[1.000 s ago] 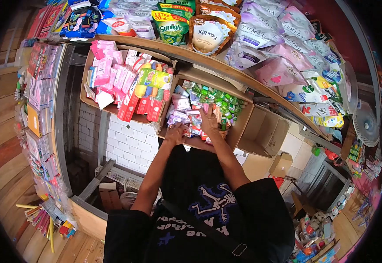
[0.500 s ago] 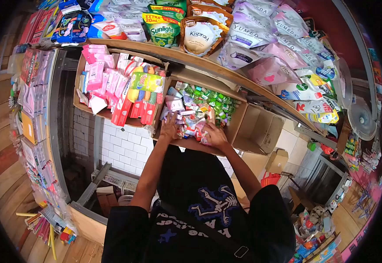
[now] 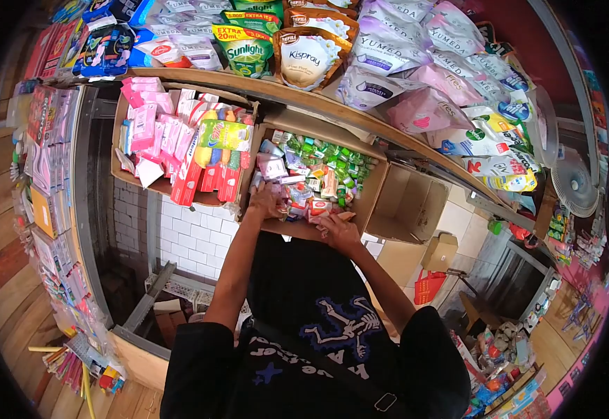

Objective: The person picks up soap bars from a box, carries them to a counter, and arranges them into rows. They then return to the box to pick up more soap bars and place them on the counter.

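A cardboard carton (image 3: 373, 209) in front of my body holds small bottles with green caps (image 3: 339, 162) on its far right side and a jumble of small boxes and packets nearer to me. My left hand (image 3: 266, 201) reaches over the carton's near left corner, fingers apart and bent down among the packets, fingertips partly hidden. At the near edge, my right hand (image 3: 337, 232) has its fingers curled against a small red-and-white soap box (image 3: 320, 207). A white-and-pink box (image 3: 271, 166) lies beyond my left hand.
To the left stands a carton of pink boxes (image 3: 144, 127), red toothpaste boxes (image 3: 187, 174) and a pack of coloured sponges (image 3: 224, 136). A bare-walled carton (image 3: 409, 202) is at right. Refill pouches (image 3: 309, 59) line the shelf edge (image 3: 248, 82) above; a fan (image 3: 575, 181) stands far right.
My right hand has drawn back toward the carton's near edge, where the red-and-white box now shows. My left hand's fingers have bent further down among the packets. The view has shifted slightly.
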